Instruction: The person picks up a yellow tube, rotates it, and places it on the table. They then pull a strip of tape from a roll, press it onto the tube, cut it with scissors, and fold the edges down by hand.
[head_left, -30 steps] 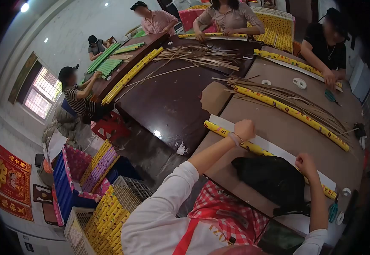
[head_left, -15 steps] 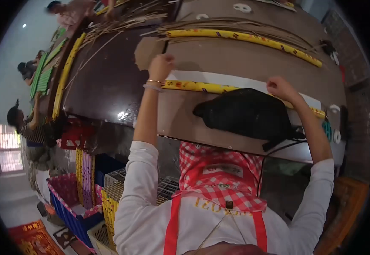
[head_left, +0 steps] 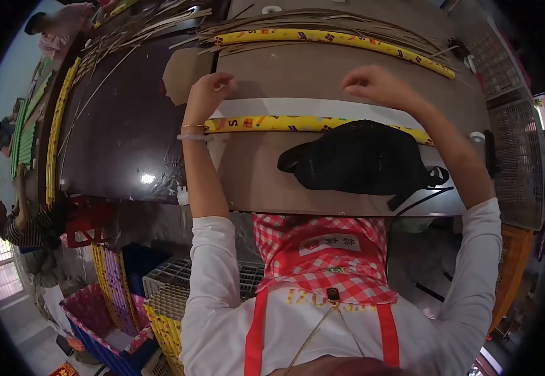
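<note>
A yellow patterned tube (head_left: 266, 123) lies across the table in front of me, along a white paper strip (head_left: 304, 105). My left hand (head_left: 212, 94) hovers just above the left end of the strip, fingers curled in. Beyond the strip, my right hand (head_left: 376, 86) is raised with bent fingers drawn together. Whatever either hand pinches is too small to make out. A black cloth bag or cap-like thing (head_left: 366, 156) covers part of the tube on its near side. Beside my left hand is a brown cardboard piece (head_left: 180, 76).
Another yellow tube (head_left: 335, 39) lies farther back among thin brown strips (head_left: 373, 26). At lower left stand a blue bin with a floral lining (head_left: 94, 313) and grey crates (head_left: 175, 276). Co-workers (head_left: 19, 219) are along the left side, near green tubes (head_left: 25, 147).
My right hand has moved left and away from the tube, to beyond the paper strip. My left hand stays near the left end. The camera view has shifted.
</note>
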Demonstrator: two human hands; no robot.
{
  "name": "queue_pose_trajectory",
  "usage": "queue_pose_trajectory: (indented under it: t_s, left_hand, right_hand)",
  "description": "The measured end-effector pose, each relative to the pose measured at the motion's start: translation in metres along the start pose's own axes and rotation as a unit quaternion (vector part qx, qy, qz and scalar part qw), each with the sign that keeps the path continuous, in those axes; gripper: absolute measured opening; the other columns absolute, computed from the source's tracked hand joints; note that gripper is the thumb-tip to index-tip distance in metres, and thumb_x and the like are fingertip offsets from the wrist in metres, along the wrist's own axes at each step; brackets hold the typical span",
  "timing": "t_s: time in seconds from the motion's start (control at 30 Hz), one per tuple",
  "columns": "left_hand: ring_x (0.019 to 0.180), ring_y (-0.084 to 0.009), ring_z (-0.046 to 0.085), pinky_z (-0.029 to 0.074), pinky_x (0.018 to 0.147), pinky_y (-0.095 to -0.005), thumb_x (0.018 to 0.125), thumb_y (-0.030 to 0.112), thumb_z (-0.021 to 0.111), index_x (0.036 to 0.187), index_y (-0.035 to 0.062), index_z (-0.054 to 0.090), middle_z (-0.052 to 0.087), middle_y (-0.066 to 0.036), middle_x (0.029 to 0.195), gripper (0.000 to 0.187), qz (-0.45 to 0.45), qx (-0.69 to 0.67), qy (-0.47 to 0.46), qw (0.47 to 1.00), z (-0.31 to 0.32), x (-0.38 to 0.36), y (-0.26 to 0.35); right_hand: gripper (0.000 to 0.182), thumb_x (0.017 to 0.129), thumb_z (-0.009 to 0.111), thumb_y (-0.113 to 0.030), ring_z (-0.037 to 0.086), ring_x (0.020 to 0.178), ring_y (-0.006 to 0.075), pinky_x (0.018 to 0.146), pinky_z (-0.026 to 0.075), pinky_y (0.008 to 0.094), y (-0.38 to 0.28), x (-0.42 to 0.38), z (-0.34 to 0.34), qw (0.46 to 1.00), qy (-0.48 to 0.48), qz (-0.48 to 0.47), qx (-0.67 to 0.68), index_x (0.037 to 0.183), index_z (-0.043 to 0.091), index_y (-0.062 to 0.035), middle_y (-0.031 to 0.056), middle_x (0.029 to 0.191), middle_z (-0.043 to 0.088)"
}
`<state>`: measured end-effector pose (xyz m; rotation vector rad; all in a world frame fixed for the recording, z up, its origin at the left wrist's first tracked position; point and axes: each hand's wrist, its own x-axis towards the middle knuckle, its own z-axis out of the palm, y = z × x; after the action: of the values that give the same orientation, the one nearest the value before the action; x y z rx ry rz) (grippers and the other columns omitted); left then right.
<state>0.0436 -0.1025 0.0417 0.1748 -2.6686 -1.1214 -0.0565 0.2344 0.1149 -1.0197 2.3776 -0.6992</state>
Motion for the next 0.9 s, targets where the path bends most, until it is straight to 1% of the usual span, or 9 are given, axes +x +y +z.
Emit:
queue_pose_trajectory:
  t_s: [0.07,0.13,0.2,0.3,0.47,0.53,0.73,0.83,0.9]
  left_hand:
    - [0.078,-0.0247,0.06,0.047,0.069,-0.0308,0.073,0.012,0.061,0.091,0.0033,0.063,0.063,-0.013,0.086,0.02,0.058,-0.025,0.009,0.998,0.003,-0.001,0.006]
    - [0.08,-0.021,0.06,0.046,0.071,-0.0293,0.076,0.009,0.059,0.098,0.0046,0.061,0.063,-0.01,0.086,0.022,0.141,0.045,0.027,0.989,0.008,-0.004,0.012]
    - [0.081,-0.0259,0.059,0.046,0.07,-0.0322,0.076,0.011,0.06,0.094,0.0052,0.061,0.063,-0.011,0.084,0.02,0.133,0.025,0.026,0.99,0.018,-0.006,0.015]
    - [0.076,-0.0289,0.058,0.045,0.068,-0.0366,0.074,0.01,0.059,0.091,0.0071,0.062,0.062,-0.011,0.076,0.017,0.108,0.046,0.056,0.991,0.031,-0.005,0.016]
    - [0.077,-0.0305,0.057,0.045,0.069,-0.0387,0.075,0.011,0.059,0.09,0.0054,0.061,0.062,-0.013,0.08,0.017,0.169,0.062,0.063,0.982,0.04,-0.007,0.019]
    - [0.079,-0.0303,0.057,0.045,0.07,-0.038,0.076,0.01,0.057,0.093,0.0045,0.06,0.062,-0.014,0.085,0.018,0.169,0.051,0.014,0.984,0.037,-0.008,0.023]
    - [0.077,-0.0321,0.058,0.045,0.069,-0.0383,0.073,0.018,0.059,0.087,0.0033,0.061,0.062,-0.014,0.082,0.02,0.095,-0.051,-0.137,0.985,0.028,-0.012,0.027]
    - [0.076,-0.0315,0.059,0.046,0.068,-0.037,0.072,0.02,0.061,0.093,0.0045,0.061,0.062,-0.015,0.083,0.026,0.129,0.018,-0.172,0.976,0.037,-0.007,0.011]
    - [0.076,-0.0316,0.059,0.046,0.068,-0.0373,0.073,0.019,0.059,0.095,0.0059,0.061,0.062,-0.015,0.085,0.026,0.11,-0.04,-0.159,0.98,0.035,-0.012,0.015]
  right_hand:
    - [0.022,0.08,0.057,-0.018,0.057,0.079,0.0171,0.073,0.046,0.03,-0.015,0.028,0.023,0.999,0.017,-0.046,0.01,0.096,0.06,-0.0033,0.0081,0.085,0.062]
    - [0.024,0.079,0.058,-0.017,0.057,0.08,0.0174,0.073,0.046,0.0303,-0.022,0.049,0.044,0.995,0.026,-0.097,0.021,0.098,0.059,-0.0034,0.0085,0.085,0.062]
    - [0.026,0.077,0.06,-0.014,0.057,0.079,0.0182,0.073,0.047,0.03,-0.034,0.073,0.057,0.997,-0.015,-0.073,0.014,0.1,0.058,-0.0033,0.0093,0.087,0.062]
    - [0.032,0.069,0.064,-0.018,0.058,0.08,0.0285,0.07,0.046,0.0361,-0.033,0.097,0.079,0.994,-0.032,-0.099,0.032,0.096,0.057,-0.0026,0.0151,0.086,0.061]
    - [0.026,0.068,0.064,-0.016,0.058,0.076,0.0288,0.068,0.045,0.0369,-0.053,0.101,0.077,0.996,-0.076,-0.049,-0.017,0.089,0.058,-0.0011,0.0151,0.081,0.061]
    - [0.02,0.072,0.062,-0.012,0.058,0.074,0.0214,0.069,0.045,0.0325,-0.054,0.101,0.078,0.993,-0.096,-0.061,0.004,0.087,0.059,0.0003,0.0118,0.08,0.062]
    - [0.014,0.076,0.059,-0.008,0.053,0.068,0.0123,0.063,0.043,0.028,-0.039,0.106,0.084,0.979,-0.135,-0.036,0.148,0.087,0.058,-0.0002,0.0052,0.073,0.059]
    - [0.014,0.076,0.059,-0.007,0.048,0.066,0.0079,0.061,0.041,0.0234,-0.033,0.109,0.091,0.976,-0.131,-0.024,0.173,0.088,0.056,-0.002,0.001,0.073,0.054]
    - [0.014,0.075,0.059,-0.005,0.048,0.068,0.0077,0.062,0.041,0.0233,-0.026,0.113,0.097,0.963,-0.126,-0.04,0.237,0.088,0.055,-0.0023,0.001,0.077,0.055]
